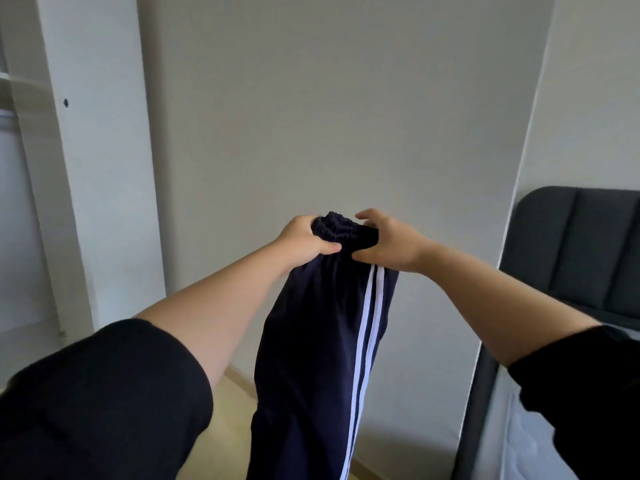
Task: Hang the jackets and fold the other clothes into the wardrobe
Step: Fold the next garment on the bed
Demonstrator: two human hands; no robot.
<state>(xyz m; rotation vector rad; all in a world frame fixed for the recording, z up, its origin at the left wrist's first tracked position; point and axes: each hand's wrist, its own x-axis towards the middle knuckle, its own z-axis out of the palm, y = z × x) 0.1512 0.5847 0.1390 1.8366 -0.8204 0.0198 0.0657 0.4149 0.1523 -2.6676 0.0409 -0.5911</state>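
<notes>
Wardrobe: standing at the far left as a tall white wardrobe panel (100, 168) with a small dark hole in its face; showing a pale shelf edge and open interior behind it, at the picture's edge.
Bed: rising at the far right as a dark grey padded headboard (581, 247) with vertical channels; carrying a white quilted mattress (540, 445) lower down, near the right forearm.
In the way: hanging cloth covering part of the floor and the lower wall; keeping well apart from both the wardrobe panel and the headboard.
Trousers: navy track trousers (322, 341) of smooth fabric with two white side stripes, hanging in mid-air at the centre; gathered elastic waistband sitting uppermost between the two hands; legs dropping down past the bottom edge of the picture.
Left hand (304, 242): gripping the waistband's left end, fingers wrapping over the top, thumb pressing across the front.
Right hand (388, 244): pinching the right end, thumb pushing in beneath the bunched elastic, fingers curling over it, forefinger lifting slightly free.
Arms: reaching forward, nearly straight, forearms bare; wearing black sleeves (104, 393) ending near the elbows.
Floor: showing as light wooden floor (235, 393) beneath the left forearm.
Wall: filling the background as a plain grey wall (346, 116).
</notes>
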